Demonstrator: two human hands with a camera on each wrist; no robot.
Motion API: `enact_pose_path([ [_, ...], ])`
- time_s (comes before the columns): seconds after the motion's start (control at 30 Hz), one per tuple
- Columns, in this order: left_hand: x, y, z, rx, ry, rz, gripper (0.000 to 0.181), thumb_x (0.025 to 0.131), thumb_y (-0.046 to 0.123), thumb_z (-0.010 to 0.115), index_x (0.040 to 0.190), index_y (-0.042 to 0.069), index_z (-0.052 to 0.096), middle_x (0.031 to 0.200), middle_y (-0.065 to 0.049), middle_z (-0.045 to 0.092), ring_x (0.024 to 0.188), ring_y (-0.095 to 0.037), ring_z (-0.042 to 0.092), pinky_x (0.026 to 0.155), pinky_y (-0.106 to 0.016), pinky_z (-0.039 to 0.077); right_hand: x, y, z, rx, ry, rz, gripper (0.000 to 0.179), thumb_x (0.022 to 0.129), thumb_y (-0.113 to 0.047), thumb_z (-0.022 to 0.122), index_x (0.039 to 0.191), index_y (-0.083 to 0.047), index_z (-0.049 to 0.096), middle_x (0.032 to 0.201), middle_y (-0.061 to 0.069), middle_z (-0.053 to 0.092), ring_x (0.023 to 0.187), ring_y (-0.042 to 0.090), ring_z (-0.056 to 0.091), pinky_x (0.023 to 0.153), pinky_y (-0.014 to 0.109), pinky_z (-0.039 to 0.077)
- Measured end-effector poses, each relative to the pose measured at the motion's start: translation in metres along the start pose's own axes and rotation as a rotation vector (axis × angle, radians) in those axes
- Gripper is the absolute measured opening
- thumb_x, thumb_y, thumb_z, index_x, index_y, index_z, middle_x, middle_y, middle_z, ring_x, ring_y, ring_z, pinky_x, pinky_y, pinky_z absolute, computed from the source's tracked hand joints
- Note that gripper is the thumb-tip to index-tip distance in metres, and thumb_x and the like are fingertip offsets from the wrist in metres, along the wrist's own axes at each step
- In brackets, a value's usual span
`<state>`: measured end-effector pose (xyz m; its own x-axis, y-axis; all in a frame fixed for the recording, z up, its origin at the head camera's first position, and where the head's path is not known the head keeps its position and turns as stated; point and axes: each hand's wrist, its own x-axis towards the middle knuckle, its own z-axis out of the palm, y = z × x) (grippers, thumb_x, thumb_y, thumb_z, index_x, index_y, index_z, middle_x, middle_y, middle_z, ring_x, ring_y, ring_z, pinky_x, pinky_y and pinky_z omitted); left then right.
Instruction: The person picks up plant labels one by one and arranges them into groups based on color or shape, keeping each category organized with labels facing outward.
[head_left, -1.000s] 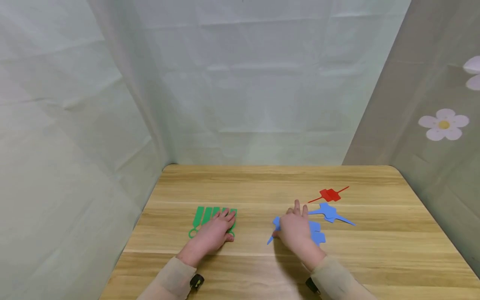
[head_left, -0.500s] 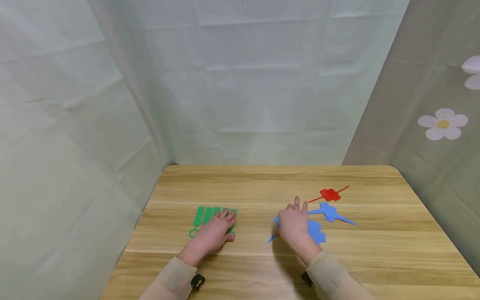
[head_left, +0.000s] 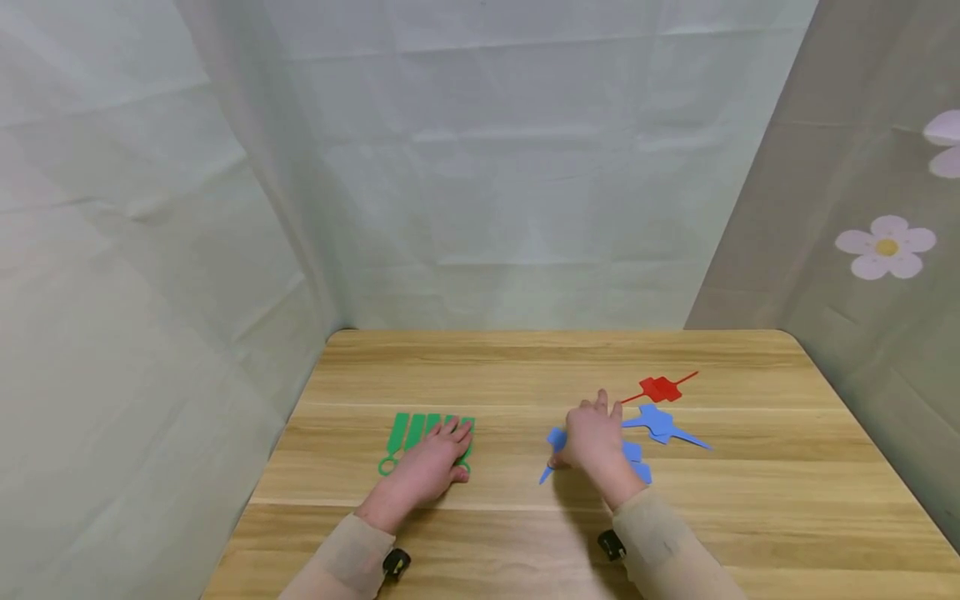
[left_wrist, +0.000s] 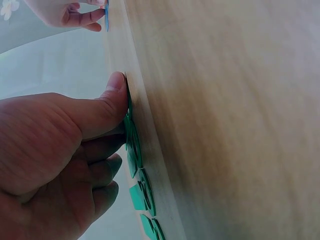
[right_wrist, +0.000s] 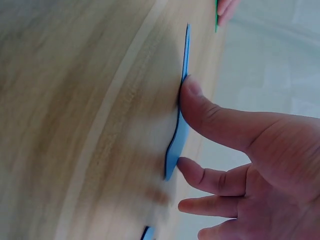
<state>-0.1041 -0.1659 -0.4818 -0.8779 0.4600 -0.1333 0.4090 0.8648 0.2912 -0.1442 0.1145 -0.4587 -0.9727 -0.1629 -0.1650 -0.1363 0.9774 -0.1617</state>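
My left hand (head_left: 426, 468) lies flat with extended fingers over a row of several green ring-ended tags (head_left: 397, 433), and hides part of them. In the left wrist view its thumb rests along the edge of the green tags (left_wrist: 132, 135). My right hand (head_left: 594, 437) is over several blue plant labels with pointed stems. The thumb presses on the stem of one blue label (right_wrist: 175, 145) lying on the table, and the index fingertip touches its wide end. The other fingers stretch out clear of it. More blue labels (head_left: 634, 452) show beside the right wrist, partly hidden.
Two overlapping blue labels (head_left: 660, 423) lie just right of the right hand. Behind them are two red tags (head_left: 662, 389) with thin stems. The wooden table (head_left: 487, 367) ends at pale cloth (head_left: 525, 208) at the back and sides.
The right hand has shifted slightly right and away from me, uncovering more of the blue label at its left, whose tip has moved slightly right. The left hand stays in place.
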Motion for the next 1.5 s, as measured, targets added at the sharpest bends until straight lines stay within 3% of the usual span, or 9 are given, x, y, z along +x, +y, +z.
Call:
enact_pose_path([
  [0.33,0.001,0.0,0.006,0.012,0.0,-0.003,0.068,0.097,0.025,0.078,0.154,-0.004,0.054,0.166,-0.017,0.044,0.157,-0.042,0.032,0.125,-0.059,0.03,0.007,0.011,0.008,0.058,-0.055,0.028,0.072,0.065,-0.053,0.101,0.11,-0.001,0.079,0.152,0.038,0.048,0.155,0.061,0.017,0.122,0.075,0.019],
  [0.7,0.001,0.001,0.007,0.014,-0.013,-0.018,0.069,0.097,0.026,0.078,0.155,-0.003,0.053,0.167,-0.016,0.042,0.157,-0.042,0.031,0.126,-0.059,0.03,0.007,0.011,0.009,0.07,-0.068,0.025,0.087,0.067,-0.051,0.101,0.128,0.004,0.072,0.158,0.039,0.04,0.156,0.06,0.014,0.123,0.075,0.016],
  [1.0,0.004,0.001,0.003,0.046,-0.015,-0.002,0.07,0.097,0.028,0.077,0.154,-0.004,0.053,0.167,-0.017,0.042,0.157,-0.042,0.032,0.126,-0.057,0.029,0.009,0.009,0.004,0.095,-0.036,0.005,0.064,0.064,-0.046,0.104,0.106,-0.005,0.079,0.154,0.034,0.048,0.157,0.059,0.01,0.124,0.075,0.011],
  [1.2,0.004,0.0,0.001,0.031,-0.02,-0.005,0.07,0.097,0.026,0.077,0.155,-0.004,0.051,0.168,-0.017,0.041,0.157,-0.041,0.031,0.127,-0.057,0.027,0.011,0.01,0.002,0.152,-0.018,-0.026,0.052,0.066,-0.041,0.104,0.1,-0.011,0.079,0.135,0.025,0.062,0.156,0.062,0.011,0.123,0.078,0.011],
  [1.5,0.004,0.001,0.001,0.015,-0.023,-0.017,0.07,0.097,0.025,0.077,0.155,-0.005,0.052,0.167,-0.018,0.042,0.158,-0.041,0.03,0.128,-0.057,0.026,0.01,0.011,-0.005,0.383,-0.006,-0.176,0.016,0.096,-0.022,0.083,0.101,-0.008,0.078,0.151,0.03,0.056,0.151,0.069,0.015,0.12,0.08,0.016],
])
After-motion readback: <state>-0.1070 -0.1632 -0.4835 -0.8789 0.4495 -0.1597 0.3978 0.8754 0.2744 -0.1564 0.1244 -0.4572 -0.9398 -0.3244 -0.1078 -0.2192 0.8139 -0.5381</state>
